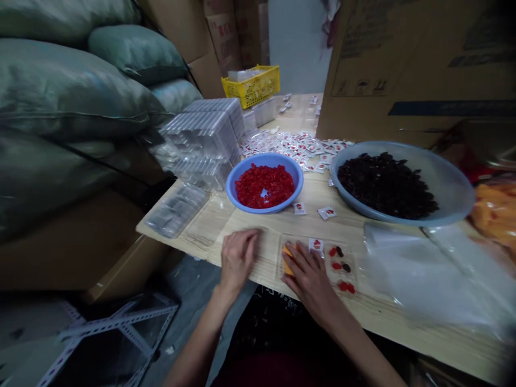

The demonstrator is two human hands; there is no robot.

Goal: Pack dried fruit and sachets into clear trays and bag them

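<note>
A clear plastic tray lies near the table's front edge. Red and dark dried fruit pieces sit in its right-hand compartments, and a small white packet with a red print is at its upper middle. My right hand rests over the tray with fingers stretched out, touching an orange piece at its left end and partly covering it. To the left of the tray, my left hand hovers by the table edge. Its fingers bend inward and their tips are smeared by motion; nothing can be made out in them.
Behind my hands stand a blue basin of red fruit and a larger basin of dark fruit. Small packets are heaped beyond. Stacked clear trays rise at left; plastic bags lie at right.
</note>
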